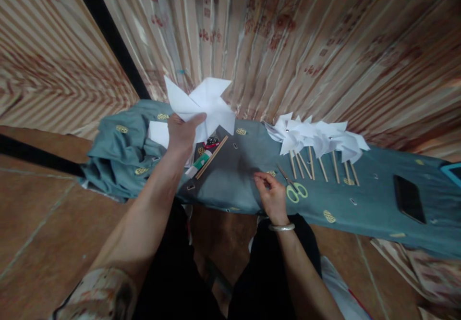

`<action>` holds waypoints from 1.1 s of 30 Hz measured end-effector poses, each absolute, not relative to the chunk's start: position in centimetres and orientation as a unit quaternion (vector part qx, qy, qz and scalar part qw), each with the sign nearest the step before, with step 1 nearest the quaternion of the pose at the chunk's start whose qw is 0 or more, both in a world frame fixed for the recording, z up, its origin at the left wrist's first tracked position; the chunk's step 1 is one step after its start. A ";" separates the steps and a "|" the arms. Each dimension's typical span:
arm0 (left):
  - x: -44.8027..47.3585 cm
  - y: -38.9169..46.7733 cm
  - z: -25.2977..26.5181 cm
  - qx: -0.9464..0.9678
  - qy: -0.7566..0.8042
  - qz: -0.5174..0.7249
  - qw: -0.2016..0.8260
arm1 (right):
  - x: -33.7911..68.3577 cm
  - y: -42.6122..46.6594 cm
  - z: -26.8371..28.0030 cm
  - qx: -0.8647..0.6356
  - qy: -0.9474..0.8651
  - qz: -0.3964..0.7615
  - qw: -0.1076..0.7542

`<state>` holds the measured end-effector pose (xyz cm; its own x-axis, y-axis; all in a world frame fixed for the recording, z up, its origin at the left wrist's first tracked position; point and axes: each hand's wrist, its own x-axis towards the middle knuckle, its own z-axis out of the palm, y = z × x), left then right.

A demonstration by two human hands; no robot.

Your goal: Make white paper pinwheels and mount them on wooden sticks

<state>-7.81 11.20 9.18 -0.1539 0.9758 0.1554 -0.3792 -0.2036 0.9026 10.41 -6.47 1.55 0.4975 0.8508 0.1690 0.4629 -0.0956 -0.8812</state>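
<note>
My left hand (183, 130) grips a white paper pinwheel (212, 106), its thumb pressed on the front near the middle. The pinwheel is raised over the bench, its blades spread, with no stick seen on it. My right hand (270, 192) hovers low by the bench's front edge, fingers curled and tips together; whatever they may pinch is too small to make out. Just right of it lie scissors (296, 191) with yellow-green handles. Below the pinwheel are wooden sticks (212, 156), a green and white glue stick (199, 164) and a small red-edged container (212, 141), partly hidden.
Several finished pinwheels (324, 140) on sticks lie in a row at the right. Farther right are a dark phone (408, 199) and a blue-edged object (452, 172). White paper (158, 132) sits at the left. A striped curtain (252, 46) hangs behind the cloth-covered bench (237, 190).
</note>
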 end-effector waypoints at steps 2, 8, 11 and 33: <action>-8.3 11.6 9.5 0.400 0.355 0.678 0.504 | 11.0 -6.2 1.6 -0.717 -0.448 0.190 0.499; -9.2 12.3 9.6 0.404 0.326 0.697 0.495 | 12.6 -5.9 1.0 -0.720 -0.408 0.207 0.522; -9.5 12.5 9.4 0.392 0.347 0.696 0.492 | 11.8 -5.1 1.2 -0.709 -0.464 0.228 0.479; -10.1 12.3 9.3 0.360 0.390 0.667 0.524 | 2.6 11.2 3.8 -0.657 -0.741 0.047 0.132</action>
<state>-10.06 12.33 9.29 -0.1924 0.9787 0.0720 -0.4176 -0.1480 0.8965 2.59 11.19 3.78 -0.1016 0.9858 0.1335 0.9611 0.1319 -0.2426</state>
